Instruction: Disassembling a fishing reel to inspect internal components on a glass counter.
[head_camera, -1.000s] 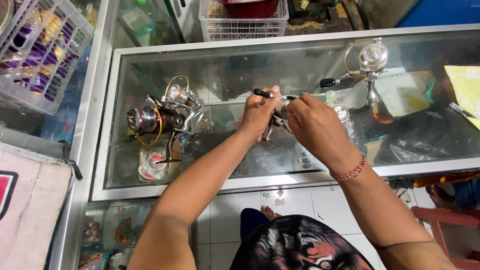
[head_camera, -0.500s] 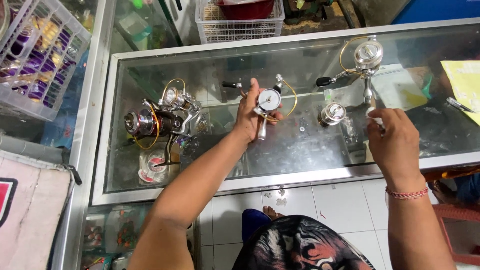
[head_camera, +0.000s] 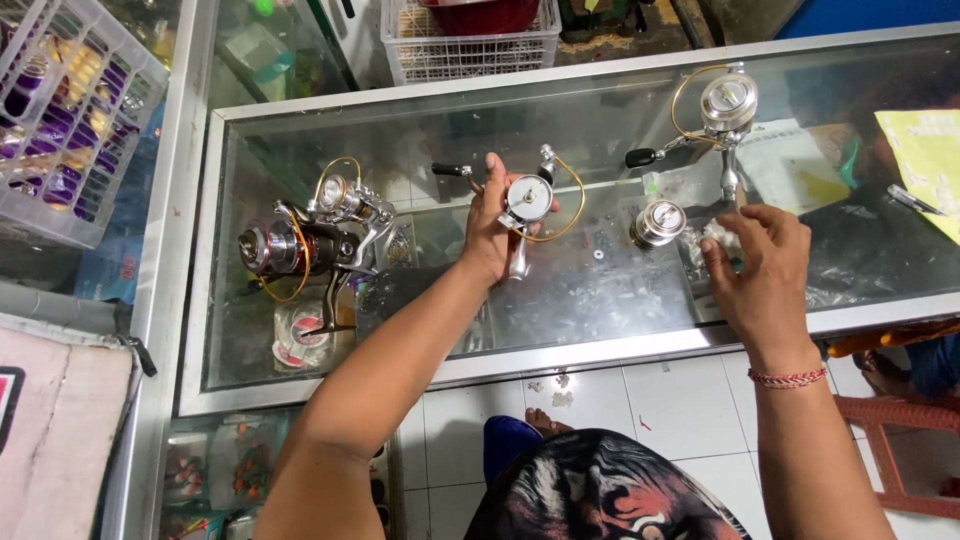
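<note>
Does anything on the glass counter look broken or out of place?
Yes. The fishing reel in the left hand has no spool on top; a loose silver spool lies apart on the glass counter, near the right hand.

Glass worktop (head_camera: 600, 300), metal-framed, a display case with goods visible beneath. Lying on it: a cluster of spinning reels (head_camera: 315, 235) at left, tangled together; a loose silver spool (head_camera: 657, 222) near centre-right; an upright silver reel (head_camera: 722, 125) at the far right; small scattered parts (head_camera: 598, 243) between. A yellow paper sheet (head_camera: 925, 160) and a pen (head_camera: 912, 200) sit at the right edge.
</note>
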